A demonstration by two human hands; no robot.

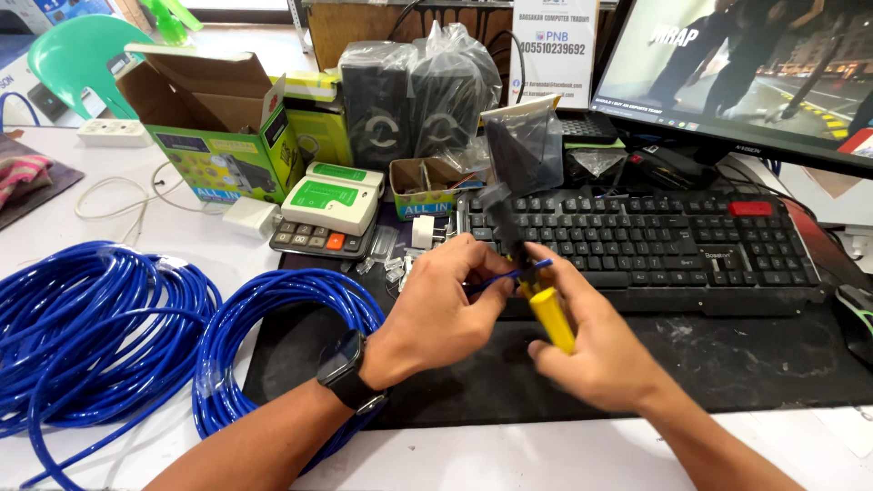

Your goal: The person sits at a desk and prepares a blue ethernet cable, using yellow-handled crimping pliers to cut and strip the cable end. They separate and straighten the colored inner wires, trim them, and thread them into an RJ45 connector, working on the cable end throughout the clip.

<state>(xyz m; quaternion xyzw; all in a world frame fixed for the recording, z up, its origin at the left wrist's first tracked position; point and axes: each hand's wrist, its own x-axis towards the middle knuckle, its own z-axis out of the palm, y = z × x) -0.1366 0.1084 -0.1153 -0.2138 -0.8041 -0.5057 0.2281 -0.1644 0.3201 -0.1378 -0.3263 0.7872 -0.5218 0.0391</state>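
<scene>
Yellow-handled tool [536, 282] stands steeply tilted, head up-left, right-hand [596, 350] fingers clamped around it.

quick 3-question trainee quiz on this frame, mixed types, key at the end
1. True or false: the right hand holds a tool with yellow handles.
2. What does the left hand pinch at the tool's head? A) blue cable end B) calculator C) white plug
3. Fill in: the blue cable coils lie to the ___ of the black desk mat.

Key: 1 true; 2 A; 3 left
</scene>
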